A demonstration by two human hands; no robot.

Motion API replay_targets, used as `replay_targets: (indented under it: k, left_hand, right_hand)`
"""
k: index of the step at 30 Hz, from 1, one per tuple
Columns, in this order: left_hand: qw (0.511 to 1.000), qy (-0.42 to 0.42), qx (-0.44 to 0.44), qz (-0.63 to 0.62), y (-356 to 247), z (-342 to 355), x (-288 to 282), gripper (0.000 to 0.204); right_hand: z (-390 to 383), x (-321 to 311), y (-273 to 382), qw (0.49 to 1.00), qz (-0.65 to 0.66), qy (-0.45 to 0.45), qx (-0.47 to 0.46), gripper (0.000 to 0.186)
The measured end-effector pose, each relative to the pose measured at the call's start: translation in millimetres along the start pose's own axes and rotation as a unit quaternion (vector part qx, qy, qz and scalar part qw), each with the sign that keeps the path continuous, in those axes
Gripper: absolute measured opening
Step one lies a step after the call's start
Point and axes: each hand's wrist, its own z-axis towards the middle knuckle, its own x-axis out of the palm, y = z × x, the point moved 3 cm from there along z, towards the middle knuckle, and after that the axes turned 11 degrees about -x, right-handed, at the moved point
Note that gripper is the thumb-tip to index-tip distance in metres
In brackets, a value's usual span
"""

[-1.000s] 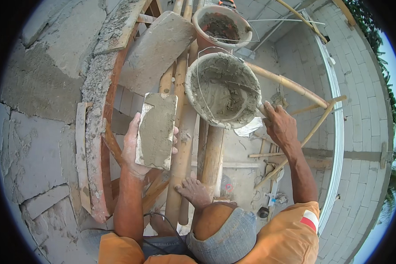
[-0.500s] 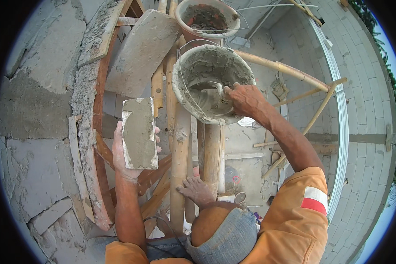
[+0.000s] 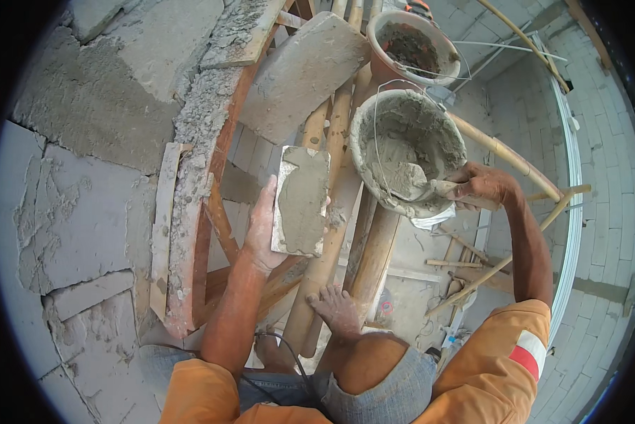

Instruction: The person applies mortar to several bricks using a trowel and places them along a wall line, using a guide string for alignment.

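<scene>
My left hand (image 3: pixel 259 230) is wrapped round a pale rectangular block (image 3: pixel 278 232), holding it up beside the bamboo poles. Wet grey mortar (image 3: pixel 302 201) covers most of the block's upper face, with ragged edges. My right hand (image 3: pixel 481 186) is closed round the handle of a trowel (image 3: pixel 442 188) at the right rim of the mortar bucket (image 3: pixel 358 159). Inside the bucket, the trowel's blade is coated with mortar, so its outline is partly hidden. Mortar also smears the bucket's walls, and a thin wire handle stands up over it.
Behind the bucket stands a second bucket (image 3: pixel 381 60) with dark material inside. A large grey slab (image 3: pixel 300 78) leans to the left of the bamboo poles (image 3: pixel 317 265). A rough, mortar-crusted wooden frame (image 3: pixel 218 134) borders the block wall (image 3: pixel 91 212) on the left. Bamboo braces (image 3: pixel 497 148) cross at right.
My right hand has drawn back toward the bucket's right rim, and mortar now covers the trowel's blade. The left hand still holds the coated block. The whole view has shifted, moving things rightward.
</scene>
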Motion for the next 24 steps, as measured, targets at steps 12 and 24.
replay_targets:
  k: [12,24]
  left_hand:
    - [0.999,0.023,-0.028,-0.002,1.8,-3.7,6.3,0.062]
    - [0.994,0.056,-0.046,-0.088,-2.5,-37.6,49.3,0.055]
  right_hand:
    - [-97.0,53.4,68.9,0.954,0.185,-0.234,-0.014,0.047]
    - [-75.2,167.9,110.8,0.773,-0.370,-0.468,-0.216,0.052]
